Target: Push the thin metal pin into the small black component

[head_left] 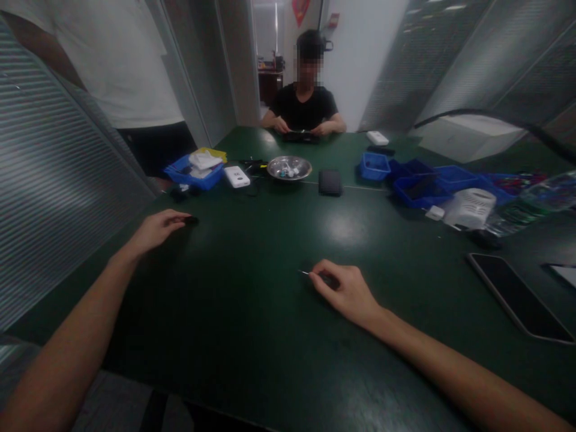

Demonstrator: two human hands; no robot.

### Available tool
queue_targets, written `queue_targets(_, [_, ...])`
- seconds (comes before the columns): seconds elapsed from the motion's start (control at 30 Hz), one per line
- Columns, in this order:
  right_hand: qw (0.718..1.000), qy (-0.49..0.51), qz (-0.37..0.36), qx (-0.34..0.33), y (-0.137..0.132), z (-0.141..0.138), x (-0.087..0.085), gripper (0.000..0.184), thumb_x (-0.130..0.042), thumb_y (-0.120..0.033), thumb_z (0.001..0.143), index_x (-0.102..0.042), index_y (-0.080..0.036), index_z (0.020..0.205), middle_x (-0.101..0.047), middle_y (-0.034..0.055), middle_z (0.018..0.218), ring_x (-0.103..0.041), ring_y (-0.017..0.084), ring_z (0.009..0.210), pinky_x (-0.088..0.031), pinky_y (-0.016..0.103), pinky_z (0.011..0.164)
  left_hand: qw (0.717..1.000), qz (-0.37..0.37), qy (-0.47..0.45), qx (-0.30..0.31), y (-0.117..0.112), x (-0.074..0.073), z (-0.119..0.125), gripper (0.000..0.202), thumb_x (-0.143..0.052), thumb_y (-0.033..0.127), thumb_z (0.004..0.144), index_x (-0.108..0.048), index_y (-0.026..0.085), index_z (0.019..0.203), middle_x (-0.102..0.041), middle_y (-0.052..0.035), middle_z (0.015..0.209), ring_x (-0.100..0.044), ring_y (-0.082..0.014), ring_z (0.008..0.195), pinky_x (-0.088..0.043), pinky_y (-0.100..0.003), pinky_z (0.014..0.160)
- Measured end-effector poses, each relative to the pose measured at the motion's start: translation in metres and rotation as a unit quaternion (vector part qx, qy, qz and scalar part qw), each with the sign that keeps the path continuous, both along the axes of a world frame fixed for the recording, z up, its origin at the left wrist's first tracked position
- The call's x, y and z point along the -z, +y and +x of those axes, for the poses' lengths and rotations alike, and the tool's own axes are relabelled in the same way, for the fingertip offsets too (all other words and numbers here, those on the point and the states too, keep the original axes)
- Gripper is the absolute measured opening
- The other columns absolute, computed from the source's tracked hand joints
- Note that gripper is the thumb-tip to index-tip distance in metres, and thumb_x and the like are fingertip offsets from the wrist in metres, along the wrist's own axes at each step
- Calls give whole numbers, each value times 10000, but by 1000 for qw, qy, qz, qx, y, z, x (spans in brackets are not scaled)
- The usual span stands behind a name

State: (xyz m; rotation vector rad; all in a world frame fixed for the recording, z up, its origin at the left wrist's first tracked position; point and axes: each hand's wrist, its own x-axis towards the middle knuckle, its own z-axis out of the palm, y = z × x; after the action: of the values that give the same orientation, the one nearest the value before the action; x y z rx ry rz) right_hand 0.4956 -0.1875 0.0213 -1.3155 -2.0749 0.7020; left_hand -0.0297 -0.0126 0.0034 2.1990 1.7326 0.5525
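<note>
My left hand (157,230) rests on the dark green table (252,312) at the left. Its fingers pinch a small black part (191,221) at the fingertips. My right hand (344,291) lies near the middle of the table, fingers curled round a thin tool. The tool's metal tip (304,272) sticks out to the left of the fingers. The two hands are well apart.
A metal bowl (289,167), a white device (237,176), a black square case (330,182) and blue trays (194,173) (423,186) stand further back. A phone (517,297) lies at the right. One person sits opposite; another stands at the left.
</note>
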Motion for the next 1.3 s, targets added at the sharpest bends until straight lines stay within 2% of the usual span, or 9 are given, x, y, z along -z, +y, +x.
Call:
queue_targets(0.1, [1000,2,2,3,0,0,0,250,-556,-390,1015,-705,-197,962,-687,-7,736,-605,122,556,-433,244,543,999,-14,-1,-38,-1,1,-7,513,-662,454,876,-665,193,1318,-679,-79,1252,-633,-238,1025,-475,-330,906])
queue_targets(0.23, [1000,2,6,9,-1,-1,-1,246,-557,-384,1012,-703,-196,953,-681,-8,720,-600,123,551,-428,245,541,995,-20,36,-95,4,4,-19,370,-684,446,847,-755,186,1099,-691,-78,1184,-635,-244,993,-476,-322,879])
queue_targets(0.33, [1000,2,5,8,-1,-1,-3,248,-553,-383,1014,-704,-196,955,-688,-5,736,-607,125,562,-436,245,551,992,-15,62,-109,6,6,-27,338,-637,434,873,-746,171,1056,-703,-78,1123,-638,-239,950,-477,-319,853])
queue_targets(0.47, [1000,-1,2,7,-1,-1,-4,260,-544,-388,1015,-705,-191,960,-684,-5,726,-598,125,549,-433,247,541,993,22,88,-72,4,6,-27,404,-567,449,910,-705,144,1135,-691,-106,1139,-636,-250,965,-479,-334,872])
queue_targets(0.6, [1000,-3,-4,8,-1,-1,-3,254,-548,-388,1013,-705,-194,962,-691,-3,737,-603,125,554,-437,246,541,993,55,105,-18,3,6,-25,411,-540,466,933,-719,178,1165,-681,-98,1173,-635,-262,1032,-467,-350,919])
queue_targets(0.87, [1000,1,-9,3,-1,0,-4,264,-539,-389,1019,-705,-190,970,-695,1,750,-602,123,559,-444,246,544,986,73,143,-52,-4,-3,-8,328,-471,370,1005,-696,156,1111,-702,-101,1119,-650,-259,1010,-468,-356,903])
queue_targets(1.03, [1000,-6,-10,3,0,-1,-4,262,-536,-388,1020,-706,-194,972,-701,6,740,-610,129,562,-453,245,545,984,137,33,-105,-15,-12,17,331,-531,382,1003,-693,167,1195,-733,-55,1091,-669,-213,941,-478,-307,892])
queue_targets(1.17, [1000,-5,-5,0,0,0,-3,267,-532,-389,1020,-709,-196,970,-703,5,734,-606,125,547,-451,241,533,983,85,-87,-141,-15,-12,29,329,-650,396,935,-748,199,1179,-764,-35,1060,-700,-202,916,-509,-287,860])
queue_targets(1.3, [1000,-5,-2,-3,1,0,-1,270,-533,-397,1020,-708,-196,974,-703,0,737,-611,122,550,-449,238,538,980,67,-119,-142,-17,-10,35,359,-637,366,949,-731,181,1242,-768,-52,1072,-716,-197,914,-527,-295,877])
